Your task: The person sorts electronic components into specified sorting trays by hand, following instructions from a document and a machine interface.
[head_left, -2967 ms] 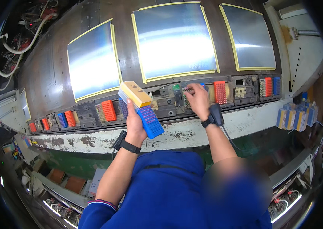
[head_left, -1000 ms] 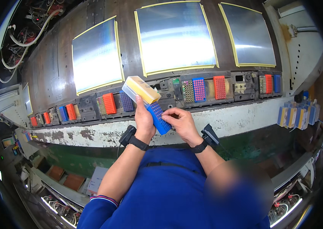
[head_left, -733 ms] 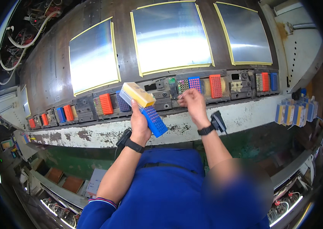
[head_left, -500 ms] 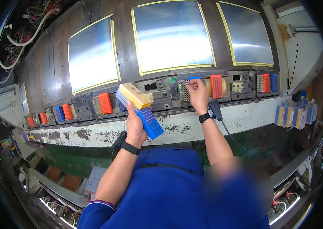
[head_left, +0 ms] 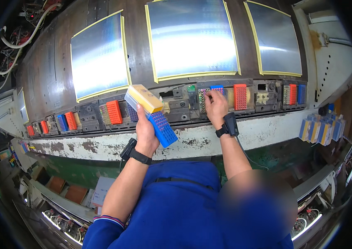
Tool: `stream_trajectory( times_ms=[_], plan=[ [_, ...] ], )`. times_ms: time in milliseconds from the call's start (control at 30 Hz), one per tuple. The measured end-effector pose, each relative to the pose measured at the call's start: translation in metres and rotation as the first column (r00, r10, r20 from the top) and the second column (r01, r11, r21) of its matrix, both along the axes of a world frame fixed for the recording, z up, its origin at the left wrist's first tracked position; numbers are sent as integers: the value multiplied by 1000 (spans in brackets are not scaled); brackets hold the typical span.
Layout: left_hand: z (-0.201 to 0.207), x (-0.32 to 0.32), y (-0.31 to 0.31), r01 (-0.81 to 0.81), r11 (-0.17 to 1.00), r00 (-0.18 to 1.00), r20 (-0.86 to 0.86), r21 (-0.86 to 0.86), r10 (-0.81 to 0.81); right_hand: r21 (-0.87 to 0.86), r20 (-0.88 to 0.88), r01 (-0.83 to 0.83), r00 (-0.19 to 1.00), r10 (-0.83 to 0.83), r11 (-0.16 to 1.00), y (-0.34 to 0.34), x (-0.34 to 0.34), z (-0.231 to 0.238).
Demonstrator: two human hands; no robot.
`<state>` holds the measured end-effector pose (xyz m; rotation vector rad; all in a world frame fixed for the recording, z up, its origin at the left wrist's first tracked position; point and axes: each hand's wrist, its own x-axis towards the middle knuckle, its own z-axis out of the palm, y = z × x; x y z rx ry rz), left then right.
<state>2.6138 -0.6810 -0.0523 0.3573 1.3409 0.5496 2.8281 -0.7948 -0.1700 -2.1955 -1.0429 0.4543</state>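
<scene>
The right hand (head_left: 217, 110) has left the blue perforated rack (head_left: 164, 132), gripped with a yellow-and-clear box (head_left: 147, 98) in the left hand (head_left: 146, 135), for the speckled block (head_left: 202, 101) — fingers curled, their grip impossible to tell.

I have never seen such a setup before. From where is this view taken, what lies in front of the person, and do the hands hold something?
There is no robot here: you see a person's bare hands, from a wide camera on the head looking down, so straight edges bend. The left hand holds a blue block with small holes, with a yellow-and-clear box at its upper end. The right hand is at a small block in the long metal ledge; whether its fingers pinch anything is hidden. Along the ledge sit more blocks, some red. Beyond lie shiny sheets edged with yellow tape.
</scene>
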Motion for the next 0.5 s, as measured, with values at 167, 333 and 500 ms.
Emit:
stream_trajectory(
  times_ms=[167, 333, 500],
  plan=[
    [5, -2, 3, 12, 1000, 1000, 10, 14, -12, -19, 104, -63, 992, 65, 998, 2, 3, 8],
    [3, -4, -3, -8, 998, 1000, -7, 62, 9, 15, -369, 116, 924, -102, 993, 5, -19, 62],
    [-2, 5, -22, -47, 982, 999, 5, 181, 47, 107, -886, -54, 447, 120, 993, -13, -82, 117]
  ],
)
